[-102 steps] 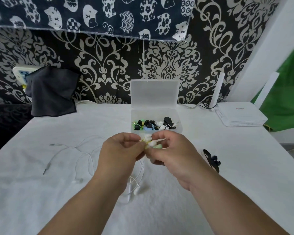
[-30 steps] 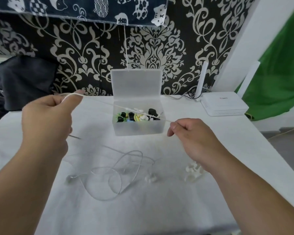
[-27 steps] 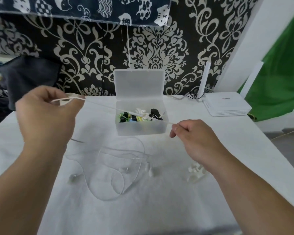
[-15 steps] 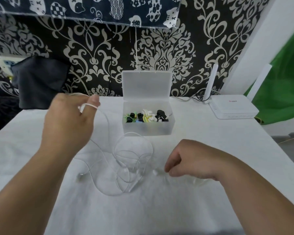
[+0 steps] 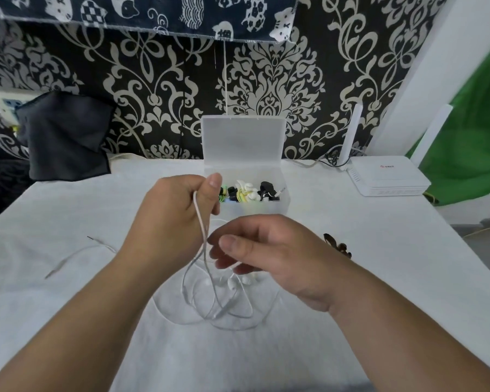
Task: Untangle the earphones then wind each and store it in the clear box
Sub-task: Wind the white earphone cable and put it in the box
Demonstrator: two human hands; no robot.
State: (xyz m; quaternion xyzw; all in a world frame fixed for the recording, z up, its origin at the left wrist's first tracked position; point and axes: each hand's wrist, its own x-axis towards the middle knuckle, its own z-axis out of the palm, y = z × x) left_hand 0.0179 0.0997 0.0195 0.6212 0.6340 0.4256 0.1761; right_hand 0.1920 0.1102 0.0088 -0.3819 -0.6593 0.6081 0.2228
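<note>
**One earphone cable held above the worktop**

Head view: a dark cloth and a white router flank the open clear box, which holds wound earphones. A black piece lies beside the right hand. The left hand pinches the thin white cable. The right hand's half-curled fingers meet it, grip unclear. Slack loops rest on white fabric.

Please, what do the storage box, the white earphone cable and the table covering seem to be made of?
The box: probably frosted translucent plastic; its contents show dimly through the wall. The earphone cable: likely smooth rubbery plastic; it hangs in soft loops. The table covering: apparently matte white cloth, with faint wrinkles.
</note>
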